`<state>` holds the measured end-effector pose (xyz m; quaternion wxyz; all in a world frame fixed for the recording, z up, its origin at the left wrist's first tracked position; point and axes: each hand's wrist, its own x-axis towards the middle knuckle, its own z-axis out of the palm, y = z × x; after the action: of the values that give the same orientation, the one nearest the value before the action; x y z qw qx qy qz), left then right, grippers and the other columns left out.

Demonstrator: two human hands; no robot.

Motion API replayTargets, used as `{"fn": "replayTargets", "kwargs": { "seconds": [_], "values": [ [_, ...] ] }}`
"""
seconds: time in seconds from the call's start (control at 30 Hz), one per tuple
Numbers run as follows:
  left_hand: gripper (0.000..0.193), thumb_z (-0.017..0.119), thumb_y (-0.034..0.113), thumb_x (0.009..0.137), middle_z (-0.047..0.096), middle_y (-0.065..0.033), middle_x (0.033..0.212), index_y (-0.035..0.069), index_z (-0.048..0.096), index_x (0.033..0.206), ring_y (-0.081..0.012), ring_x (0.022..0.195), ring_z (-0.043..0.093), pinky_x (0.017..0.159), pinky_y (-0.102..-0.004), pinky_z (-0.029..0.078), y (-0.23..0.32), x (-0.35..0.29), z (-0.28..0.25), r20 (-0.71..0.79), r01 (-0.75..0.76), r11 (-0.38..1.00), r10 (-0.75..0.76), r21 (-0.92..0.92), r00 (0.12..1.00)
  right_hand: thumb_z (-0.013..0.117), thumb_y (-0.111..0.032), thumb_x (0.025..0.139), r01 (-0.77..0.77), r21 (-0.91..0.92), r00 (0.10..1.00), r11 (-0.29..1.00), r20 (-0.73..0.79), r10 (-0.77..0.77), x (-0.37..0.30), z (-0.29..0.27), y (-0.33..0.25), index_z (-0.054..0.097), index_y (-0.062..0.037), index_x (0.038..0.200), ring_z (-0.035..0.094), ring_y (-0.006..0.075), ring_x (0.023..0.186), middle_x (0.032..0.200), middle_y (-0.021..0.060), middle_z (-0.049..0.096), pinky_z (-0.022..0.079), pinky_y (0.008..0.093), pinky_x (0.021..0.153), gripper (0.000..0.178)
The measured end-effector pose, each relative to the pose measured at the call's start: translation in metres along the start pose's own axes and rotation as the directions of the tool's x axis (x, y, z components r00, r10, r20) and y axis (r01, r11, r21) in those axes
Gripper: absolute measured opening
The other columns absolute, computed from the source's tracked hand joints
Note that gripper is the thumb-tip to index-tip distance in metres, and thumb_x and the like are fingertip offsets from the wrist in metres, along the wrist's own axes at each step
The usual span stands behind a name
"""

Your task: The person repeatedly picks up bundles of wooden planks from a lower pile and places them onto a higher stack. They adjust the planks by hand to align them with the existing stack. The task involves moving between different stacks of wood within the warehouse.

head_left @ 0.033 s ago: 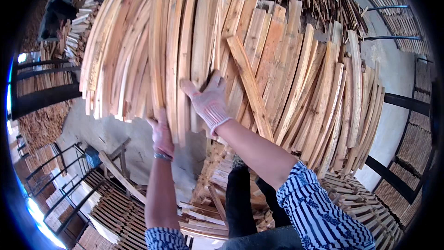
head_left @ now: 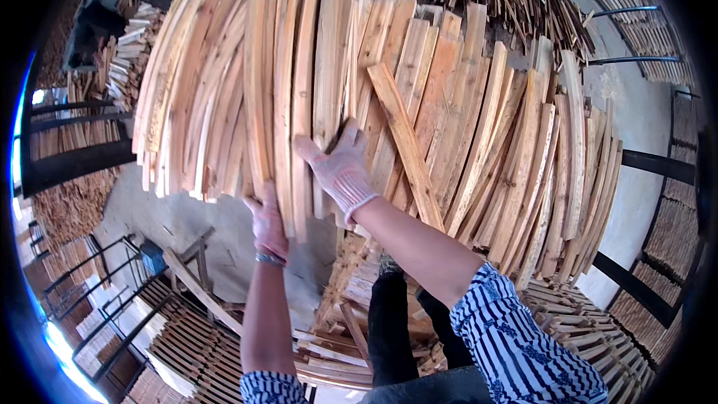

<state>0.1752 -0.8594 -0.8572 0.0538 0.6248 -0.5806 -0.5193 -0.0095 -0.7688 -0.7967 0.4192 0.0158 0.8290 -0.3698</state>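
Both my hands wear pale pinkish knit gloves. My left hand [head_left: 269, 228] is up against the lower end of a wooden strip [head_left: 256, 90], thumb and fingers apart; some of its fingers are hidden. To its right, my right hand [head_left: 340, 172] lies spread over the strips, its thumb on one long light strip [head_left: 302, 82] and its fingers across a wider greyish strip [head_left: 327, 52]. Many long strips lie side by side around them. One strip [head_left: 404, 138] slants across the others just right of my right hand.
A heap of dark thin sticks [head_left: 508, 4] lies on the far floor. Black metal bars [head_left: 654, 164] stick out at the right, another [head_left: 82, 164] at the left. Stacked slats [head_left: 198, 344] and a small blue box [head_left: 152, 256] sit at lower left. More wood lies around my legs [head_left: 389, 322].
My left hand and forearm have shifted slightly down and right in the picture. The strips at the left sit slightly lower and farther right; my right hand keeps its place on the strips.
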Motion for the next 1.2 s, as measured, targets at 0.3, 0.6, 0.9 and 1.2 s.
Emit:
{"fn": "replayTargets", "kwargs": {
  "seconds": [0.3,0.6,0.9,1.2],
  "values": [
    [0.085,0.058,0.048,0.099,0.047,-0.0195,0.143,0.001,0.018,0.157,-0.0274,0.113,0.059,0.094,-0.0396,0.052,0.035,-0.164,0.075,0.510,0.262,0.873,-0.017,-0.412,0.860,0.070,-0.063,0.081,0.108,0.255,0.936,0.961,0.299,-0.185,0.003,-0.156,0.018,0.002,0.0069,0.155,0.043,0.0403,0.137,0.149,0.0341,0.036,0.036,0.0395,0.116,0.123],
    [0.077,0.050,0.045,0.103,0.043,-0.0210,0.150,0.007,0.014,0.159,-0.0261,0.119,0.058,0.098,-0.0325,0.051,0.074,-0.058,0.152,0.307,0.047,0.786,0.186,-0.617,0.933,0.076,-0.058,0.080,0.242,0.081,0.948,0.967,0.194,-0.253,0.043,-0.149,0.066,0.008,0.0051,0.156,0.042,0.0333,0.138,0.147,0.0267,0.044,0.031,0.0375,0.118,0.120],
    [0.108,0.072,0.052,0.087,0.047,-0.0198,0.145,0.006,0.006,0.159,-0.0254,0.133,0.046,0.110,-0.0365,0.038,0.087,-0.152,0.115,0.456,-0.138,0.932,0.289,-0.336,0.842,0.065,-0.061,0.088,0.113,0.107,0.915,0.988,0.375,-0.145,-0.049,-0.204,0.102,0.007,-0.0026,0.159,0.045,0.0285,0.135,0.146,0.0226,0.047,0.035,0.0365,0.114,0.109],
    [0.062,0.073,0.030,0.091,0.061,-0.0074,0.121,0.004,0.044,0.140,-0.0178,0.106,0.061,0.094,-0.0351,0.051,0.064,-0.184,0.127,0.571,0.299,0.836,0.021,-0.461,0.821,0.067,-0.015,0.095,-0.073,0.465,0.902,0.882,0.408,-0.140,-0.084,-0.211,0.194,0.006,-0.0101,0.161,0.057,0.0171,0.120,0.125,0.0143,0.062,0.049,0.0252,0.098,0.090]
  ]
}}
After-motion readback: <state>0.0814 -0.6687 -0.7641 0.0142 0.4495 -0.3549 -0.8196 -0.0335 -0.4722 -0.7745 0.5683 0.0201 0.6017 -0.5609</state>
